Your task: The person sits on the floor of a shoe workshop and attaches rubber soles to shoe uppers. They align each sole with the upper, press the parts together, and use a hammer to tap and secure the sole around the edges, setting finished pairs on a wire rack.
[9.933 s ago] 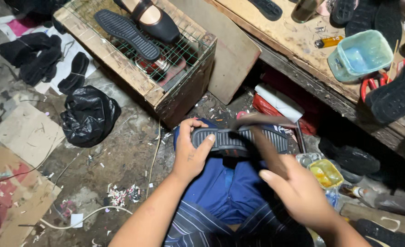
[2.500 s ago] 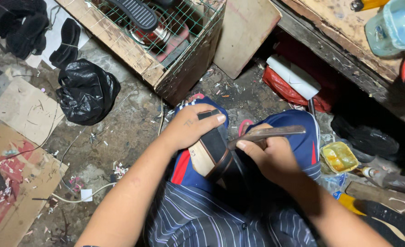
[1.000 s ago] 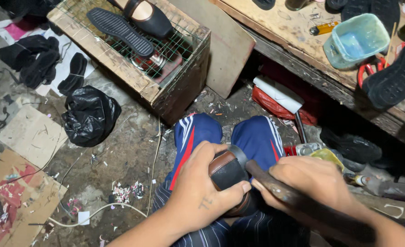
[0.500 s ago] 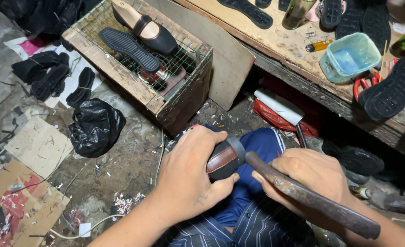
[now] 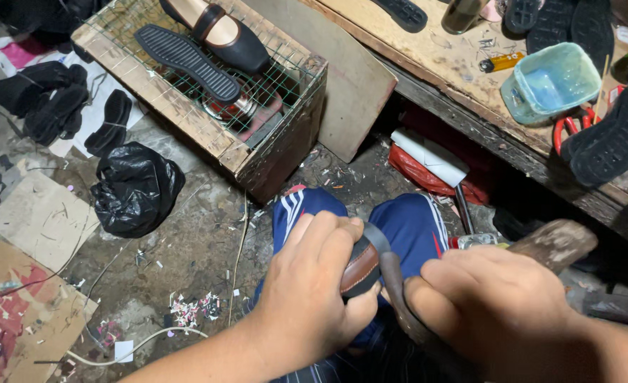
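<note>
My left hand (image 5: 314,298) grips a brown and black shoe piece (image 5: 362,266) over my lap, thumb below and fingers curled over its top. Blue trousers with white and red stripes (image 5: 406,220) show behind it. My right hand (image 5: 498,312) is closed around a hammer-like tool; its dark end (image 5: 399,305) rests against the shoe piece, and a worn wooden handle end (image 5: 555,242) sticks out past my knuckles. Both hands sit close together, almost touching.
A wooden crate with a wire mesh top (image 5: 158,92) stands ahead, carrying a black sole (image 5: 186,62) and a shoe (image 5: 222,32). A black plastic bag (image 5: 135,188) and cardboard (image 5: 34,220) lie left. The workbench (image 5: 434,57) at right holds a teal tub (image 5: 552,81), red scissors (image 5: 566,131) and soles.
My right hand has drawn in toward the shoe piece, and the tool's wooden handle has swung from lower right up to the right. The left hand keeps its grip.
</note>
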`<state>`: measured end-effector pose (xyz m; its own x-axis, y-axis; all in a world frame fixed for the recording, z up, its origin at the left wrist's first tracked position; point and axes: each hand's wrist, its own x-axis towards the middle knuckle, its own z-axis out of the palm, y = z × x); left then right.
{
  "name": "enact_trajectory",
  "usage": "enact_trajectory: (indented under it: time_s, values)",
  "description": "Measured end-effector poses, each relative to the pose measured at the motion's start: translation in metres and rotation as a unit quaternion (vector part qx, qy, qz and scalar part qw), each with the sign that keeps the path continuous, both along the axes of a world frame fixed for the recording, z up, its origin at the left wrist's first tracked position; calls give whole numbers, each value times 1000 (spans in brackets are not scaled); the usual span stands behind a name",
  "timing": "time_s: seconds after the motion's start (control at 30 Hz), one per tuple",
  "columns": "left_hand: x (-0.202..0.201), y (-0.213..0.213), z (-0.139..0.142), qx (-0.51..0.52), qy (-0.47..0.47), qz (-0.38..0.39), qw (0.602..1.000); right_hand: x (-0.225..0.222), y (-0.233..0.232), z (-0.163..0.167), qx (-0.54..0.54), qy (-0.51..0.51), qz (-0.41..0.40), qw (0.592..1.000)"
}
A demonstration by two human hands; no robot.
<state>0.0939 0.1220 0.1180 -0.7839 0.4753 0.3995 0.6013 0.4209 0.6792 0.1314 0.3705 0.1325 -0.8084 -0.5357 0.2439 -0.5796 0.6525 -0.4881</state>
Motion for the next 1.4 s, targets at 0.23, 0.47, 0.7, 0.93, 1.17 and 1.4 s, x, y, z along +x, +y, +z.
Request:
enact_trajectory:
  time_s: [0.23,0.47,0.7,0.93,1.17,1.4]
  values:
    - [-29,-20,8,16,-10,-57,998,-20,-3,4,-13,-202,-174,964]
    - [-34,-31,11,0,-78,-65,995,-2,-1,36,-37,76,-194,977]
    - [-45,-41,5,59,-85,-173,979,6,14,7,-191,-142,-90,967]
    - [-50,-37,0,67,-93,-198,973,-8,2,0,-53,-13,-29,998]
    - [-38,-34,-2,71,-65,-164,982,-17,-14,17,-2,36,34,999]
    - [-34,-35,2,65,-44,-180,981,-18,-11,25,-11,-51,23,998]
